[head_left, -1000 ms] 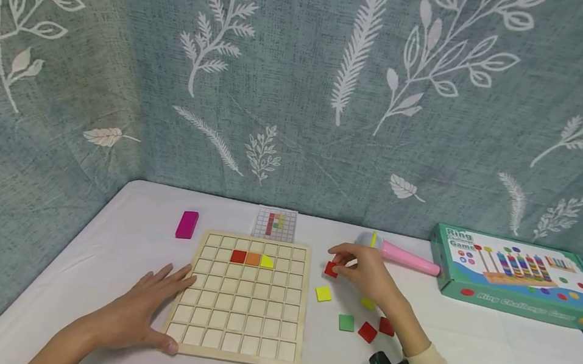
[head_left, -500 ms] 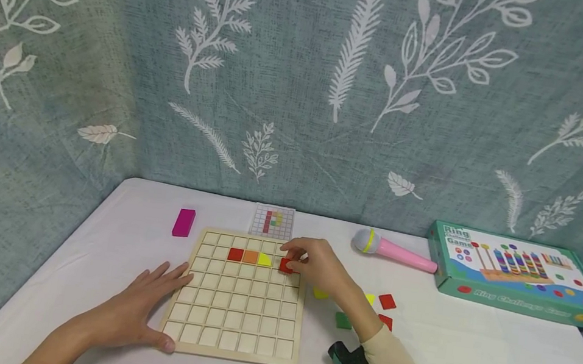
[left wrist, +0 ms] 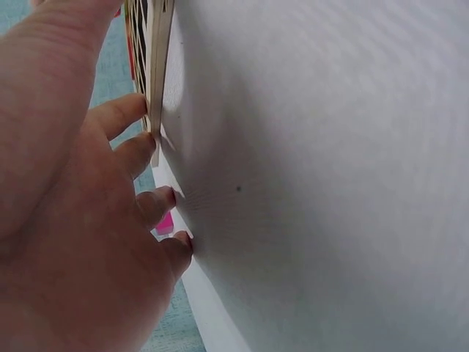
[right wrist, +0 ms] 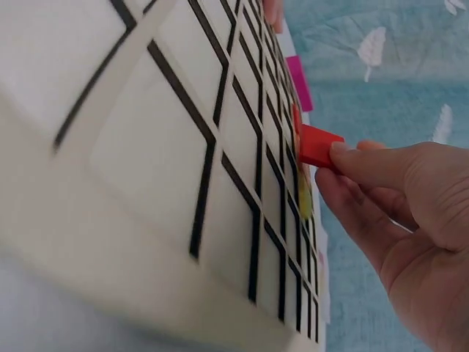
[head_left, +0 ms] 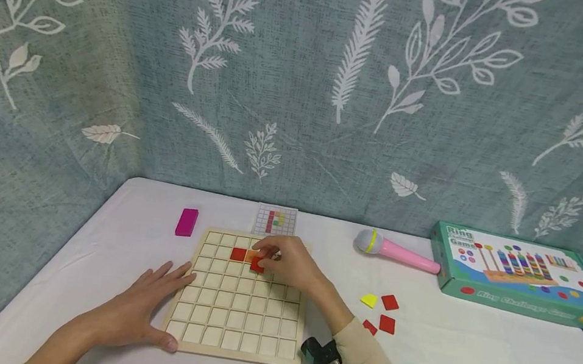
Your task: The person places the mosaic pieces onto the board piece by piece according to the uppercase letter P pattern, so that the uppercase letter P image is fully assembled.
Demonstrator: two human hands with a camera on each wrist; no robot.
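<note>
My right hand (head_left: 294, 262) pinches a red square tile (head_left: 257, 265) between thumb and fingers, over the upper part of a wooden grid board (head_left: 223, 302). In the right wrist view this tile (right wrist: 319, 147) is tilted close to the grid. A red tile (head_left: 238, 254) lies in a cell to its left, beside a partly covered orange tile (head_left: 250, 255). The yellow piece (right wrist: 305, 199) on the board shows in the right wrist view; my hand hides it from the head view. With fingers spread, my left hand (head_left: 138, 312) touches the board's left edge.
Right of the board lie a yellow piece (head_left: 368, 300) and several red tiles (head_left: 387, 324). A pattern card (head_left: 289, 231) sits behind the board. A magenta block (head_left: 186, 222), a pink toy microphone (head_left: 403, 255) and a green game box (head_left: 522, 277) stand farther back.
My right hand has carried the red tile left, from beside the board to over the cells near the orange tile. My left hand has stayed at the board's edge.
</note>
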